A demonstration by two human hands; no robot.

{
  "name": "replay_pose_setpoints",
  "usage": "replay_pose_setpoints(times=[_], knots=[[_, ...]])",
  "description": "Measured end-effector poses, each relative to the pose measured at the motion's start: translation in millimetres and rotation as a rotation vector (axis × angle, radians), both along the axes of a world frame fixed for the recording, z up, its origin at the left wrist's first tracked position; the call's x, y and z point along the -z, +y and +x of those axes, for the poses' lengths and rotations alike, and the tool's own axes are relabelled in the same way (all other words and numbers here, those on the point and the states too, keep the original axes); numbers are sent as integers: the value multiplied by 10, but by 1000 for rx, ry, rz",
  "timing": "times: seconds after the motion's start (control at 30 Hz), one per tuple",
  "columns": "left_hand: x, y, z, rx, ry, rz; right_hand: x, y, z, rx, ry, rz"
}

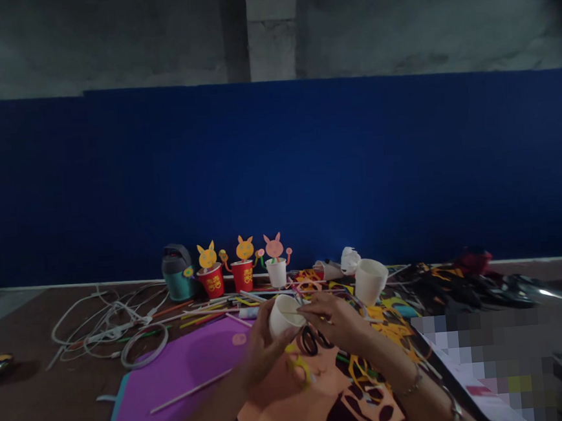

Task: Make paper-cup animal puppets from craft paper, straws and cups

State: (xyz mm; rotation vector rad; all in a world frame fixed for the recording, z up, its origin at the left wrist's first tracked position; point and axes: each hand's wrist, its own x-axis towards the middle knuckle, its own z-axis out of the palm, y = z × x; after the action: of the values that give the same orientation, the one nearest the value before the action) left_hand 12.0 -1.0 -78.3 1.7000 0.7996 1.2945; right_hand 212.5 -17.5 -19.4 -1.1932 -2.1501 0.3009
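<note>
A white paper cup (280, 319) is in the grip of my left hand (261, 347), its mouth tilted up and toward the right. My right hand (337, 317) is at the cup's mouth, its fingertips pinching a thin pale stick (291, 311) whose far end reaches over the opening. Just below the cup lie black-handled scissors (309, 342) and yellow-handled scissors (300, 368). Orange paper (286, 404) spreads under my hands, and purple paper (177, 374) lies to the left with a pale paper straw (191, 391) on it.
Three cups with paper animal heads stand at the back: two red cups (243, 277) and a white one (277, 274). Beside them is a teal flask (178, 277). White cables (119, 317) tangle on the left. Another white cup (371, 280) and yellow paper scraps (392, 331) are right.
</note>
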Motion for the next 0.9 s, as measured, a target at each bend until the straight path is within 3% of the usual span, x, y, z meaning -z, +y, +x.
replay_pose_setpoints(times=[0.3, 0.6, 0.77, 0.9], knots=[[16, -3, -36, 35, 14, 20, 7, 13, -17, -27, 20, -15], [9, -5, -56, 183, -169, -99, -58, -55, -56, -17, -6, -26], [-46, -34, -67, 166, -216, -131, -165, -168, -98, 14, -74, -8], [4, -13, -79, 141, -212, -133, -246, -236, -125, 26, -105, -3]])
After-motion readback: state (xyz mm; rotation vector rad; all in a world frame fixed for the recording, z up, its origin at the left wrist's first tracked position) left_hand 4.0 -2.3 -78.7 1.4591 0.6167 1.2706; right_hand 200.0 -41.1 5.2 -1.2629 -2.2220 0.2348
